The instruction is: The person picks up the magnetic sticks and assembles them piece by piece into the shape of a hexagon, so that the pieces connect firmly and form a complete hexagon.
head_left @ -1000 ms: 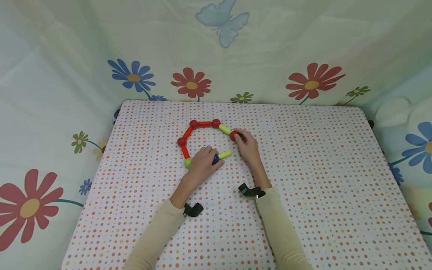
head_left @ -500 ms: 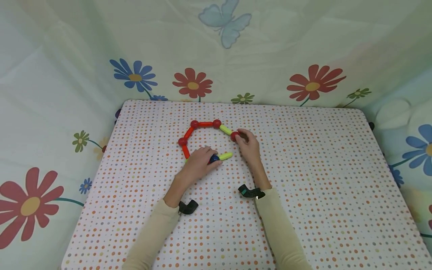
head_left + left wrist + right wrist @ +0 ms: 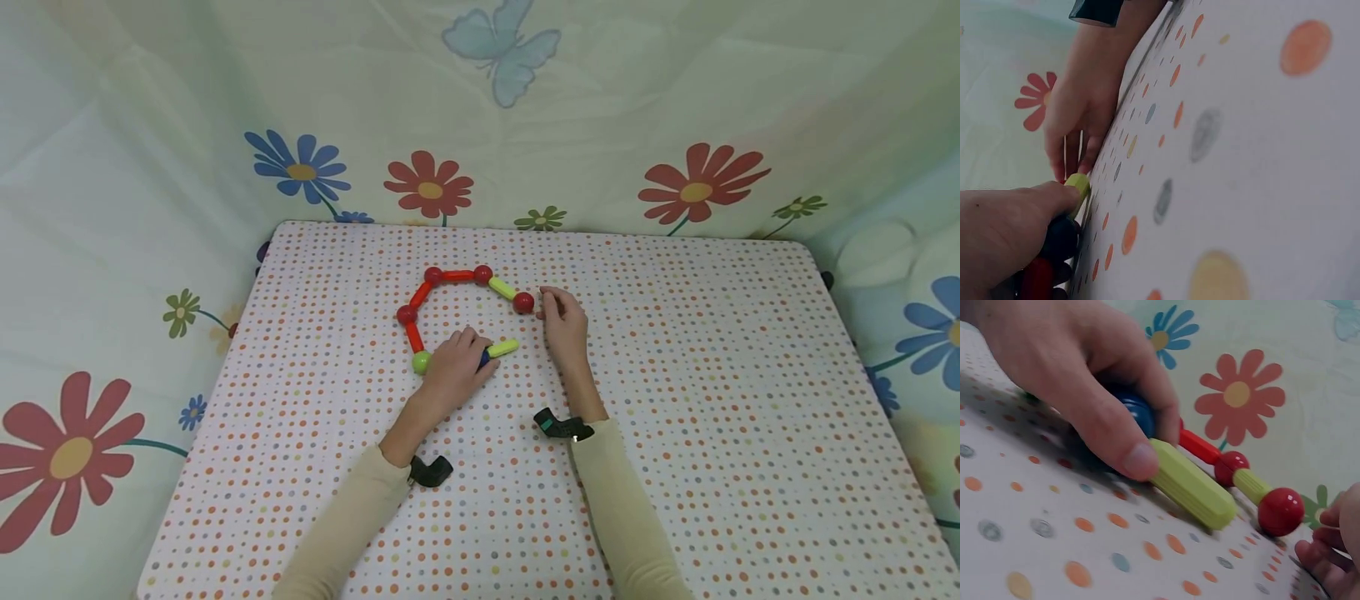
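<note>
A chain of magnetic rods and balls forms an open loop on the dotted table. My left hand (image 3: 452, 367) lies over its near side, thumb and fingers curled round the blue ball (image 3: 1137, 412). From that ball a yellow-green rod (image 3: 504, 347) sticks out with a free end. Part of a red rod (image 3: 1036, 278) shows beneath the left hand in the left wrist view. My right hand (image 3: 567, 329) holds nothing, fingers loosely bent, just right of the red end ball (image 3: 523, 302). A second yellow-green rod (image 3: 502, 288) joins that ball to another red ball (image 3: 483, 273).
Red rods and red balls (image 3: 407, 315) make up the loop's left and far sides, down to a green ball (image 3: 421, 362) by the left wrist. The dotted table (image 3: 712, 400) ends at a flowered curtain (image 3: 585, 125).
My right hand has let go of the red end ball and drawn a little to the right. The left hand has shifted slightly on the blue ball, uncovering the green ball.
</note>
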